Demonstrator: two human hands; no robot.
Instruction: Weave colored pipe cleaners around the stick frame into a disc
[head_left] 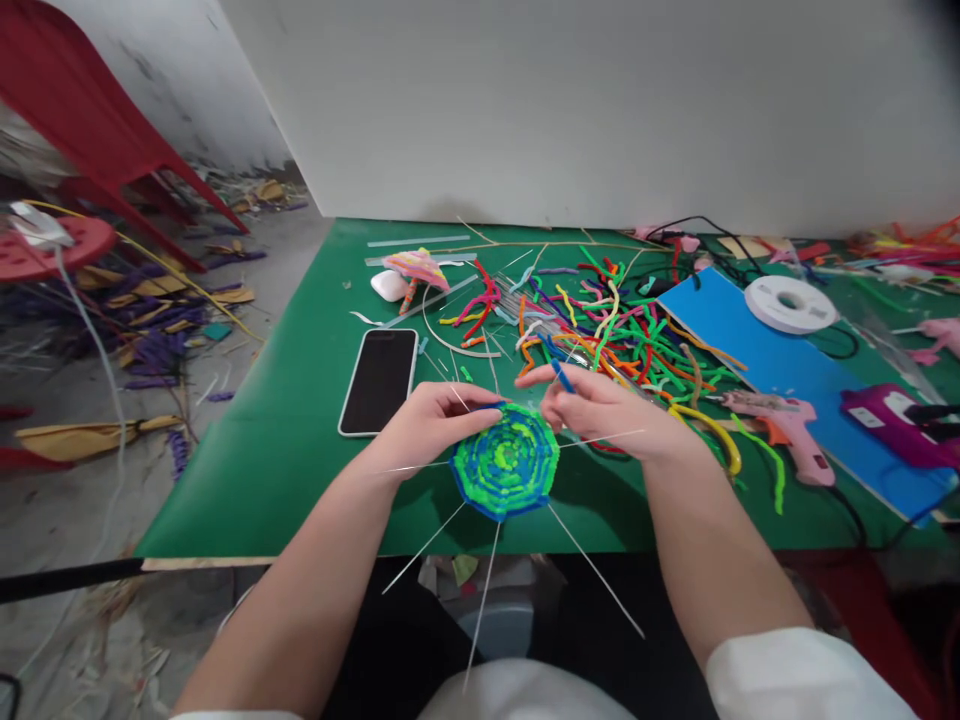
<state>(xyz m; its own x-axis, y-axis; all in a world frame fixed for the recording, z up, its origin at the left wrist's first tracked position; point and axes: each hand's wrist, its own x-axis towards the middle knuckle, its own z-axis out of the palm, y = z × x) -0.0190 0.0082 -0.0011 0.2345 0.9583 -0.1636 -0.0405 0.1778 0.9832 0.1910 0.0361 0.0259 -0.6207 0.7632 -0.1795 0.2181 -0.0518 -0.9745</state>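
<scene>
A round disc (506, 461) of green and blue fuzzy stems, wound around thin pale spokes, is held up over the table's front part. The spokes stick out past its rim on several sides. My left hand (439, 420) pinches the disc's upper left edge between thumb and fingers. Beside the upper right edge, my right hand (585, 400) is closed on a blue fuzzy stem (561, 376), whose end rises above the fingers.
The green table (247, 470) bears a phone (382, 382), a small pink umbrella (417, 266), a heap of coloured stems (637, 335), a pink glue gun (787, 428), a blue board (757, 350) and a white spool (790, 303). A red chair (90, 110) stands at left.
</scene>
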